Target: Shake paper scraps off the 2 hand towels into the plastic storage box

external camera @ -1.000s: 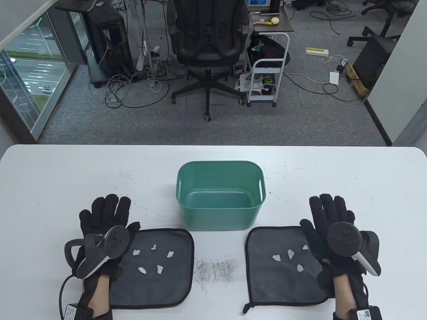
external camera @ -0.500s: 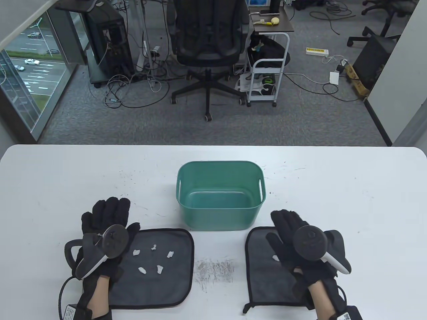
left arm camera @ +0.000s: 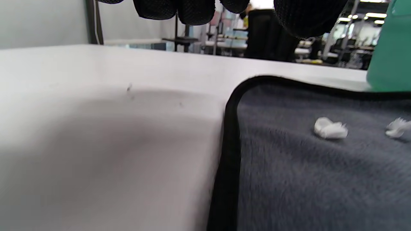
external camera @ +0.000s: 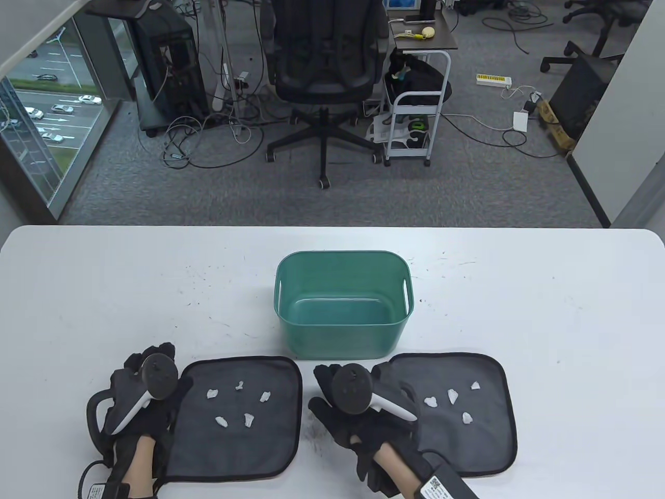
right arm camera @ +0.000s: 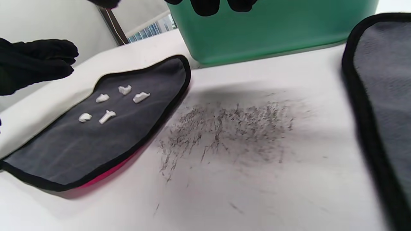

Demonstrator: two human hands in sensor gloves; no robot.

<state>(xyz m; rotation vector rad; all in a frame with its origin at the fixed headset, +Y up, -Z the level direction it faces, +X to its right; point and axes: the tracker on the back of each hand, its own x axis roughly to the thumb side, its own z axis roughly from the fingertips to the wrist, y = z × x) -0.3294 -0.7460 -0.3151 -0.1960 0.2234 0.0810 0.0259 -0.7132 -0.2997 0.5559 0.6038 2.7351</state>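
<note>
A: So, where are your hands just now?

B: Your left hand (external camera: 137, 395) sits at the left edge of the left towel (external camera: 244, 421), fingers curled; whether they pinch the hem I cannot tell. Your right hand (external camera: 358, 410) lies over the bare strip of table (external camera: 104, 280) between the two cloths, fingers spread and gripping nothing — the wrist view shows only scuff marks (right arm camera: 224, 128) under it.

A: And the scraps?

B: Five white scraps (external camera: 239, 403) lie on the left towel, four more scraps (external camera: 452, 400) on the right towel (external camera: 467, 447). Both cloths lie flat near the table's front edge, either side of the green storage box (external camera: 344, 306), which stands just behind them and looks empty.

A: Why hands on that cloth?

B: I'd judge you're bracketing it — one hand per side keeps it level, so nothing slides off before it's over the box
</note>
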